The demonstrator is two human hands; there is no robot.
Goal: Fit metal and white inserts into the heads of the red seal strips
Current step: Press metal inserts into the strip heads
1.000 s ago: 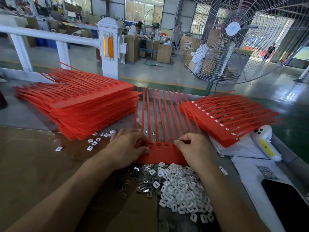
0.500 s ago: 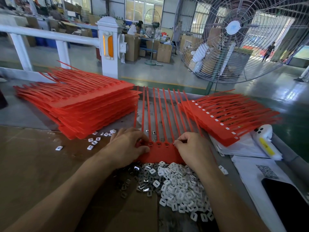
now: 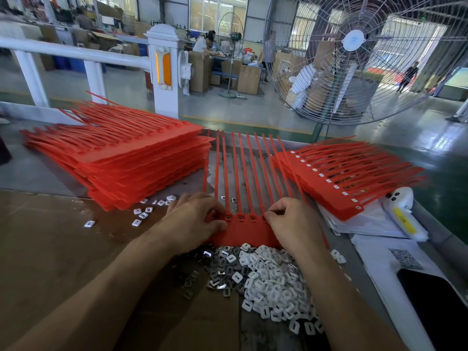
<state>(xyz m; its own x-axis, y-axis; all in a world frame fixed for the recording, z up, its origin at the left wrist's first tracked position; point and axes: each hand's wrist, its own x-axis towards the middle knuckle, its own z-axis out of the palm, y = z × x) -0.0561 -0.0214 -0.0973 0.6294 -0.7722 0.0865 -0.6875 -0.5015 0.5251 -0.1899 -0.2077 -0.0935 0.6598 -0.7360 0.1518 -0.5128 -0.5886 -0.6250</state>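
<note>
Under both hands (image 3: 195,224) (image 3: 293,224), seal strip (image 3: 247,230) head ends hidden.

Both forearms are bare to the frame edge, the left hand (image 3: 192,224) and right hand (image 3: 293,225) ungloved.

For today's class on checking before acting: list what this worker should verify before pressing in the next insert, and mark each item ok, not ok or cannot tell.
1. Seal strip sheet lies flat between the hands: ok.
2. Left hand steadies the sheet's left end: ok.
3. Right hand holds an insert at its fingertips: cannot tell.
4. White inserts within reach, just near of the sheet: ok.
5. Metal inserts within reach, beside the white ones: ok.
6. Visible head slots already filled: cannot tell.
</note>
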